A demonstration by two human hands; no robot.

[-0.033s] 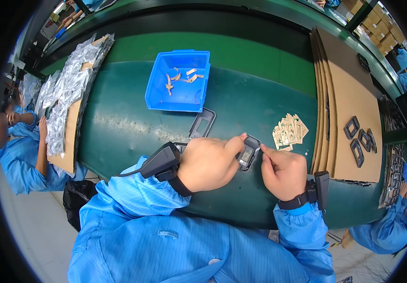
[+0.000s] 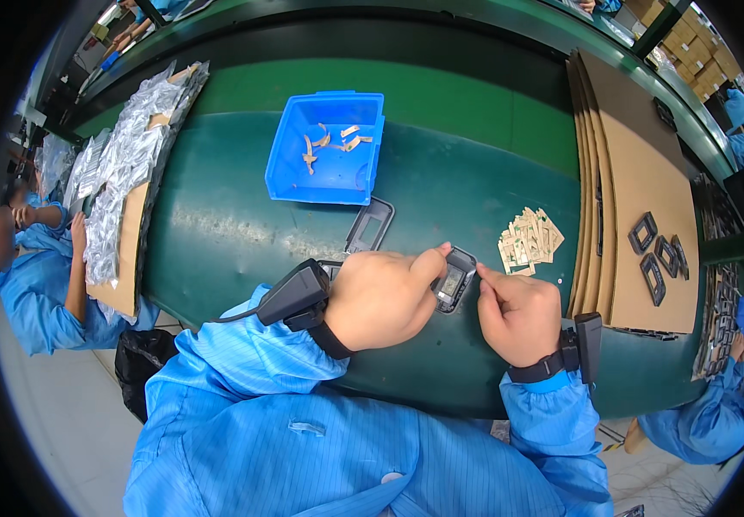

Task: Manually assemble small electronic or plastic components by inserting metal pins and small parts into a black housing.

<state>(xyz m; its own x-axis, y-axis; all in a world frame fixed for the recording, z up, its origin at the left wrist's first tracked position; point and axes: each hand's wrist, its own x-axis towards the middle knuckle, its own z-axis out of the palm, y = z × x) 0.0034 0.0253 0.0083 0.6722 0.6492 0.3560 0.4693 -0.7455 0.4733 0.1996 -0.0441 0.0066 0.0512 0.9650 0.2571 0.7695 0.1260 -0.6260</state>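
Observation:
My left hand [image 2: 385,297] is closed around a small dark plastic housing [image 2: 454,284], a rounded rectangle with a grey inside, tilted over the table. Its left part is hidden behind my fingers. At the housing's right edge is my right hand [image 2: 520,314], its thumb and index finger drawn together. What is between those fingertips, if anything, is too small to tell. Beyond my left hand lies a dark frame with a rectangular window [image 2: 370,226], by the blue bin. Another dark piece [image 2: 330,269] shows partly beside my left wrist.
The blue bin [image 2: 281,185] holds curled tan strips. Thin tan frame-shaped pieces [image 2: 530,241] lie heaped on the green table [image 2: 225,233], beyond my right hand. Cardboard sheets [image 2: 626,164] at right carry several black frames [image 2: 653,278]. Silvery wrapped parts [image 2: 130,146] stand left, near a co-worker [image 2: 40,297].

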